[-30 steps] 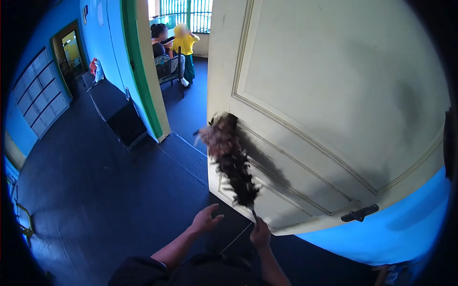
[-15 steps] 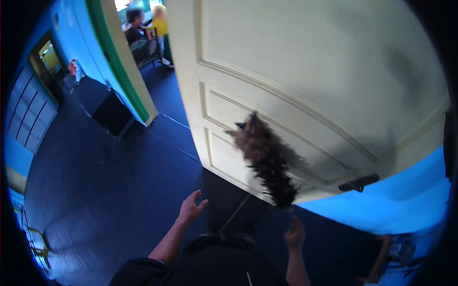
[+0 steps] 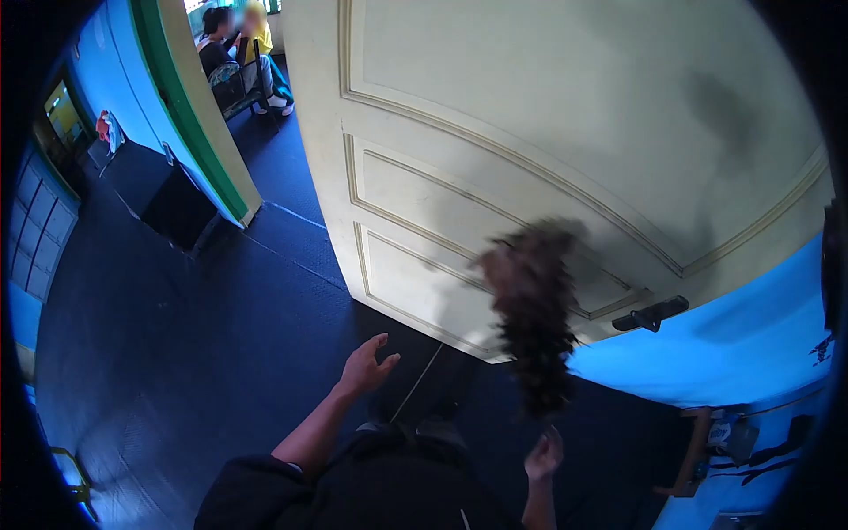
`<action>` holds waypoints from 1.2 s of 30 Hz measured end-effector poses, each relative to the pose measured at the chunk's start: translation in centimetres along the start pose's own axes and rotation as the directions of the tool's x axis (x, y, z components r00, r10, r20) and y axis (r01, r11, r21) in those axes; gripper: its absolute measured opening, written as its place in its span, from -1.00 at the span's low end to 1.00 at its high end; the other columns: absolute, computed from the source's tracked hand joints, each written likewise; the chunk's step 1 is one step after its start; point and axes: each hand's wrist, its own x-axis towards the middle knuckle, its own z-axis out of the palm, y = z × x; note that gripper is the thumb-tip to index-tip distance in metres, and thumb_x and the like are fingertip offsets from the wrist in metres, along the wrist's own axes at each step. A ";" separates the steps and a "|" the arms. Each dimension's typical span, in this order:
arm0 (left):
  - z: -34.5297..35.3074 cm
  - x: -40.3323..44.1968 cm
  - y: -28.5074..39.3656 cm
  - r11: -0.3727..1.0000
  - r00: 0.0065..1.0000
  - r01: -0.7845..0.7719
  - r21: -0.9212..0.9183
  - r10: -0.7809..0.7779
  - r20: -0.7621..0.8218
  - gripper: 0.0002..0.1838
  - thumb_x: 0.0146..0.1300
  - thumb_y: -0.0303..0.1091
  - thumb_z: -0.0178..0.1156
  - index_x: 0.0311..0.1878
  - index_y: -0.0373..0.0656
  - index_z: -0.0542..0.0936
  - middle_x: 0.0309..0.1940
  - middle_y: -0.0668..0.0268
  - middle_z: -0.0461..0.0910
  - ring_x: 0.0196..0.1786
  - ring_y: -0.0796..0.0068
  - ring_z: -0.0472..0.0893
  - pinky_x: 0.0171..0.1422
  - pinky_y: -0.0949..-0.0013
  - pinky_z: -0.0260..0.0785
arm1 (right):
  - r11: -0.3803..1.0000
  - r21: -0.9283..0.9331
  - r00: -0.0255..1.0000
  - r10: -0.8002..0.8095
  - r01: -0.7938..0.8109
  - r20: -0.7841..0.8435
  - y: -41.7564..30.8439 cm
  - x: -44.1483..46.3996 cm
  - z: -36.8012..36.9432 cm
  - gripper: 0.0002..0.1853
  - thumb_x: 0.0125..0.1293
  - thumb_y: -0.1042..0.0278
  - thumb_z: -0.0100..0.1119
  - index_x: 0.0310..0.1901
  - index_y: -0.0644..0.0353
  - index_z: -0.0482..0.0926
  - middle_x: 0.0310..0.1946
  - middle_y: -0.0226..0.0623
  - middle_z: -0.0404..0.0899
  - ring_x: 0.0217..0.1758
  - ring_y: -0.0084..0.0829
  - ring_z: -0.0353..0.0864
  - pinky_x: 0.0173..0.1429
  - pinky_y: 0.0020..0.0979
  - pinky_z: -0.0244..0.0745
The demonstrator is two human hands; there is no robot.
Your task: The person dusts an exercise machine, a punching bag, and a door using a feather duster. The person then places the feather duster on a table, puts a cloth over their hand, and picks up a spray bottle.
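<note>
A feather duster (image 3: 533,309), brown at its tip and darker lower down, rises from my right hand (image 3: 543,455). The fingers of that hand are closed around its handle, which is mostly hidden. The blurred feathers are in front of the cream panelled door (image 3: 406,181); I cannot tell whether they touch it. My left hand (image 3: 364,364) hangs over the dark floor, left of the duster, with thumb and fingers apart and nothing in it.
A black handle (image 3: 651,314) juts from the door. At left stands a black box (image 3: 168,199) beside the green door frame (image 3: 190,115). Two people (image 3: 231,53) are in the room beyond. A wooden shelf (image 3: 687,455) with items is at lower right.
The feather duster has swung to the right across the door, and my right hand has moved slightly lower. My left hand stays open. The view has shifted a little to the right.
</note>
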 end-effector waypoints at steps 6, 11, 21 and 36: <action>-0.6 -2.7 -0.5 0.999 0.998 0.035 0.010 -0.035 -0.052 -0.37 0.17 -0.06 0.22 0.23 -0.23 0.36 0.15 0.06 0.46 0.24 0.15 0.42 0.31 0.24 0.25 | 0.985 0.139 0.985 -0.116 0.098 0.125 -7.7 13.8 8.1 -0.72 0.22 0.49 0.05 -0.02 0.23 0.53 -0.32 -0.13 0.57 -0.35 -0.13 0.57 -0.27 -0.25 0.51; -0.5 -6.1 0.0 0.990 0.982 0.142 0.027 -0.137 -0.127 -0.37 0.16 -0.09 0.23 0.22 -0.24 0.36 0.13 0.05 0.47 0.23 0.14 0.43 0.30 0.22 0.26 | 0.972 0.224 0.964 -0.127 0.074 0.232 -8.7 19.6 7.5 -0.69 0.19 0.51 0.04 0.00 0.24 0.50 -0.39 -0.12 0.52 -0.39 -0.15 0.56 -0.29 -0.23 0.50; 6.8 -8.6 3.0 0.966 0.949 0.254 -0.043 -0.258 -0.180 -0.38 0.15 -0.10 0.24 0.23 -0.18 0.35 0.13 0.08 0.48 0.22 0.14 0.44 0.28 0.20 0.27 | 0.951 0.306 0.991 0.085 -0.050 -0.100 19.0 -1.2 -1.4 -0.71 0.42 0.44 -0.24 0.05 0.41 0.36 -0.06 0.09 0.42 0.03 -0.02 0.43 0.08 -0.23 0.34; 13.7 -11.3 8.4 0.977 0.938 0.208 -0.053 -0.214 -0.272 -0.37 0.16 -0.07 0.23 0.22 -0.21 0.36 0.11 0.07 0.48 0.21 0.16 0.45 0.30 0.22 0.26 | 0.907 0.284 0.836 -0.402 0.310 0.374 -7.1 26.3 11.8 -0.74 0.25 0.43 0.00 -0.02 0.23 0.41 -0.44 -0.03 0.50 -0.40 -0.04 0.58 -0.35 -0.14 0.50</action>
